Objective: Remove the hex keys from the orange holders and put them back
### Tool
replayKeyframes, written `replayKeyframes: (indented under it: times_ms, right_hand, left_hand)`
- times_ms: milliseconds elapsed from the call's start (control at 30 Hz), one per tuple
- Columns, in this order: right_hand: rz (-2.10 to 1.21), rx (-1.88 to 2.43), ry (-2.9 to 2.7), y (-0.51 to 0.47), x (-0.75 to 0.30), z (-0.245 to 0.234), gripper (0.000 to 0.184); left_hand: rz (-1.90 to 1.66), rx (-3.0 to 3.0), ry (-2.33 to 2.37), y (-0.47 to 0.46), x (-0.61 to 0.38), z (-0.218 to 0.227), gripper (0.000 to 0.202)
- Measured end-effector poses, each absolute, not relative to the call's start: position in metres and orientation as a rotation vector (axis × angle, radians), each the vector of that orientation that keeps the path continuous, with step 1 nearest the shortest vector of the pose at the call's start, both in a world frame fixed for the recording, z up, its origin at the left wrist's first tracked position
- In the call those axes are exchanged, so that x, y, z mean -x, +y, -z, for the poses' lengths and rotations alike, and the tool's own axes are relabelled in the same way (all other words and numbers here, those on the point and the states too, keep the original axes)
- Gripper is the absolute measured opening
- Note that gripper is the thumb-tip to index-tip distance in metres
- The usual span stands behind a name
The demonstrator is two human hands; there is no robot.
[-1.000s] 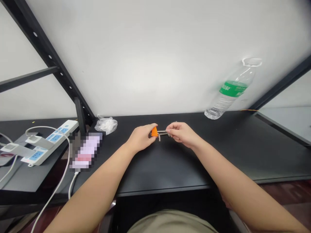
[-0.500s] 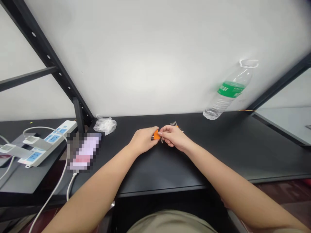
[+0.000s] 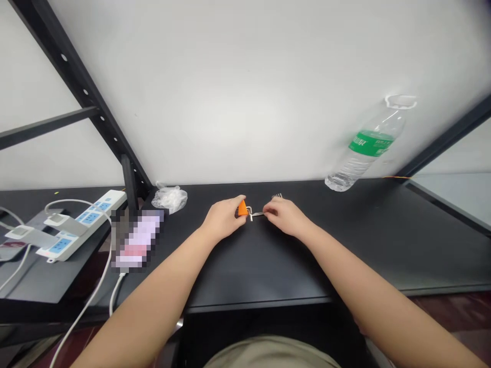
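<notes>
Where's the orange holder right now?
Head view, centre of the black table: the orange holder sits in the left hand, near the right hand.

Both forearms are bare to the picture's lower edge, with no sleeve, watch or ring showing on the left hand (image 3: 222, 219) or right hand (image 3: 286, 217). Between the arms, a rounded khaki-olive garment (image 3: 270, 352) covers the body.
</notes>
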State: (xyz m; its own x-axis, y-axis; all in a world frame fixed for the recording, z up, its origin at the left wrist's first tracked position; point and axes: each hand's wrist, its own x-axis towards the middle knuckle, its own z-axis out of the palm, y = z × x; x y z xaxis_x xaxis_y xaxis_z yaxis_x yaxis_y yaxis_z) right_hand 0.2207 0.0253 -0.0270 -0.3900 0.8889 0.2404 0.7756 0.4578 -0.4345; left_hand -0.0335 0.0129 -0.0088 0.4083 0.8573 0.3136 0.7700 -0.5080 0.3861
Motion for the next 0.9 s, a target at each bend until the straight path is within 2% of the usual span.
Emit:
replayKeyframes:
  times_ms: [200, 367, 567, 767, 900]
  right_hand:
    - [-0.194, 1.48, -2.507, 0.019, -0.217, 0.022, 0.014]
    - [-0.186, 1.621, -2.527, 0.009, -0.211, 0.016, 0.003]
    - [-0.514, 1.516, -2.346, 0.011, -0.217, 0.011, 0.005]
    - [-1.022, 1.273, -1.911, 0.012, -0.217, 0.008, 0.01]
    - [-1.139, 1.241, -1.821, 0.01, -0.214, 0.008, 0.012]
  left_hand:
    - [-0.717, -2.459, 1.488, 0.013, 0.033, 0.006, 0.054]
    - [-0.716, -2.47, 1.475, 0.013, 0.033, 0.006, 0.054]
    - [-0.709, -2.494, 1.444, 0.014, 0.033, 0.009, 0.054]
    - [-0.779, -2.479, 1.281, 0.013, 0.033, 0.01, 0.053]
    - [-0.825, -2.46, 1.225, 0.012, 0.032, 0.01, 0.053]
